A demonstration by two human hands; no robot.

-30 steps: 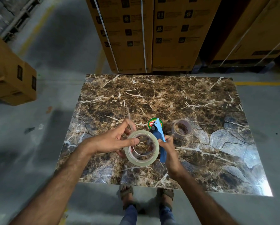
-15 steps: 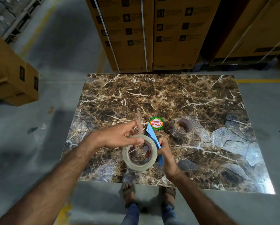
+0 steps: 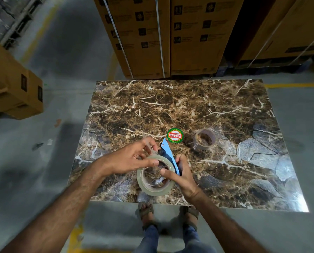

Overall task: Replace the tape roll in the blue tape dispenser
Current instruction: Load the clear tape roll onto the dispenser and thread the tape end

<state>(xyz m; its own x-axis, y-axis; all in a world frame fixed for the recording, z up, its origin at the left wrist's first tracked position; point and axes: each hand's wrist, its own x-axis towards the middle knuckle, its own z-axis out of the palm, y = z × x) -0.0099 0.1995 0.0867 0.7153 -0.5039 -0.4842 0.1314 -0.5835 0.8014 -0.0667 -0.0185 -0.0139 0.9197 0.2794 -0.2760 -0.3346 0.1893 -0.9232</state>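
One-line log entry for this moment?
left hand: on new tape roll | right hand: holding blue dispenser | old core: on table

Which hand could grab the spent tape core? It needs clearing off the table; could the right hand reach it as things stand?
Probably not yet: the right hand is gripping the blue dispenser. The spent core sits uncovered beyond it.

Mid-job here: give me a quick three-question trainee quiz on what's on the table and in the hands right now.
1. True or false: the clear tape roll lies flat on the marble table, untouched.
2. Which hand grips the blue tape dispenser: A) left hand B) right hand?
3. Fill in: the round red and green label lies to the ____ of the empty tape core, as the camera sees it.

Key: 1 false, both hands hold it at the dispenser; 2 B; 3 left.
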